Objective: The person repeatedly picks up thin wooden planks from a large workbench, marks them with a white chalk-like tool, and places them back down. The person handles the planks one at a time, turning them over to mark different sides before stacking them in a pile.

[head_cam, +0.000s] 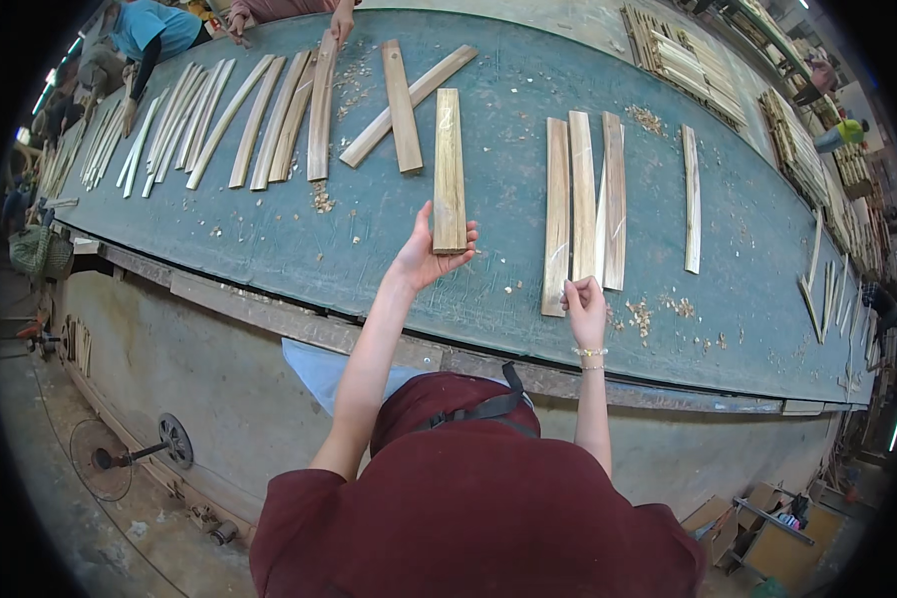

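My left hand (421, 258) holds a flat wooden board (449, 172) by its near end, the fingers wrapped beneath it and showing on its right side. A pale mark shows near the board's far end. My right hand (587, 303), with a beaded bracelet at the wrist, has its fingertips drawn together at the near end of a wooden board (583, 194). Whether those fingers grip that board or something small is hidden. Just left of it lies another board (557, 217); to the right, a darker board (614, 202) overlaps a paler strip.
The long green worktable (493, 299) bears wood shavings (640, 318). A single strip (691, 198) lies right; two boards cross (401, 112) beyond my left hand. Opposite, a co-worker's hand (341, 22) touches a board (321, 112). Another person in blue (153, 30) leans over strips.
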The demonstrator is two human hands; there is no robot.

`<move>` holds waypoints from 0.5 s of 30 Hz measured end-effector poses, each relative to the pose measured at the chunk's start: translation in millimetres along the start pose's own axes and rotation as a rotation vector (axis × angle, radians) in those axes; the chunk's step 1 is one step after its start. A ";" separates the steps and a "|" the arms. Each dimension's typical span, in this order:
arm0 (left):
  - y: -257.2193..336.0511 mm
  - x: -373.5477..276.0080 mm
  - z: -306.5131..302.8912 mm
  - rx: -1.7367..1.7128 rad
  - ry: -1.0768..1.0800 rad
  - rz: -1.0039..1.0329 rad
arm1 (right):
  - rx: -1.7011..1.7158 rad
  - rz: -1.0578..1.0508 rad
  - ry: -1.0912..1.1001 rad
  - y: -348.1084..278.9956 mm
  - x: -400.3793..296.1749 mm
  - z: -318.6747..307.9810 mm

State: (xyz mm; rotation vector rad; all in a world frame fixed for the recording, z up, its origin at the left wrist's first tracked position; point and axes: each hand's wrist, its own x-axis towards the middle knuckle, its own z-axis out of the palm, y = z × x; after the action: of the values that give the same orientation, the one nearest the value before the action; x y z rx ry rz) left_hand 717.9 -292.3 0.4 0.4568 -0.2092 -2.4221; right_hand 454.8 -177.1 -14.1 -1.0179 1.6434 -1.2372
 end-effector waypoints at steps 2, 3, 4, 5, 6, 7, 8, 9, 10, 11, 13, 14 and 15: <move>-9.0 -3.9 -6.8 0.065 0.151 0.011 | -0.016 -0.024 -0.033 3.5 1.4 2.2; -13.0 -5.4 -6.0 0.098 0.227 0.015 | -0.007 -0.020 -0.037 3.5 0.8 4.2; -14.4 -4.5 -5.7 0.032 0.258 0.032 | 0.002 -0.016 -0.041 3.2 -0.1 6.9; -15.8 -3.4 -5.8 -0.035 0.289 0.049 | 0.011 -0.012 -0.045 3.2 -0.9 8.8; -16.1 -4.5 -6.5 -0.100 0.323 0.068 | 0.006 -0.007 -0.044 3.7 -1.8 10.2; -15.9 -6.5 -12.5 -0.369 0.194 0.011 | 0.001 -0.002 -0.043 4.5 -2.6 11.2; -15.9 -8.9 -22.1 -0.636 0.061 -0.047 | -0.005 0.002 -0.043 5.1 -3.5 12.2; -15.3 -11.6 -25.3 -0.900 -0.078 -0.105 | 0.001 0.009 -0.040 4.3 -4.3 13.2; -15.2 -13.4 -28.2 -0.931 -0.112 -0.070 | 0.006 0.016 -0.038 2.9 -5.3 14.0; -15.2 -15.4 -31.2 -0.962 -0.146 -0.035 | 0.011 0.023 -0.035 2.0 -6.3 15.4; -17.0 -17.6 -29.5 -0.989 -0.204 -0.013 | 0.006 0.028 -0.032 5.2 -7.2 16.1; -18.6 -19.9 -28.7 -0.985 -0.226 -0.023 | 0.003 0.031 -0.031 6.4 -7.3 16.4; -20.4 -23.0 -27.6 -0.980 -0.247 -0.030 | 0.002 0.028 -0.032 6.2 -7.5 16.9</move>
State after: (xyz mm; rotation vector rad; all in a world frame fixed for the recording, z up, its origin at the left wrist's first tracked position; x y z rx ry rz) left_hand 733.1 -262.9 -24.2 -0.2845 0.8519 -2.2637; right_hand 472.3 -174.3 -22.1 -1.0053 1.6256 -1.1986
